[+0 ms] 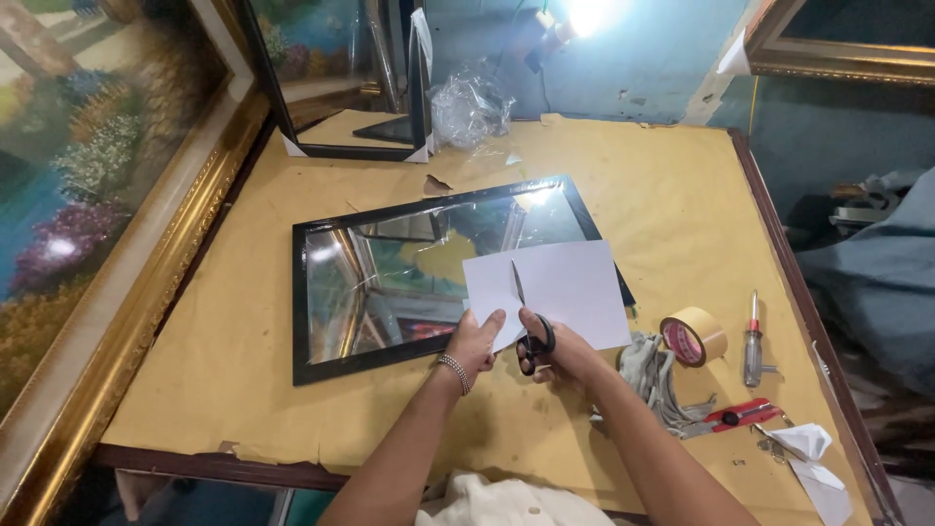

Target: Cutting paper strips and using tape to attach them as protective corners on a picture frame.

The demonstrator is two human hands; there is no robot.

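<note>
Right hand (565,353) scissors (531,336) white paper (560,287); left hand (475,343) steadies it

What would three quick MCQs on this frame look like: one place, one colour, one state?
1. Where does the tape roll lie?
A. right of the white paper
B. on the glass
C. left of the frame

2. What colour is the flat picture frame?
A. gold
B. black
C. white

3. The paper is:
A. crumpled
B. uncut
C. partly cut

Answers: 1 A, it sits on the brown table cover past the paper's right edge. 2 B, black border around the glass. 3 C, scissors in the right hand stand in a slit; the left hand holds the sheet.
</note>
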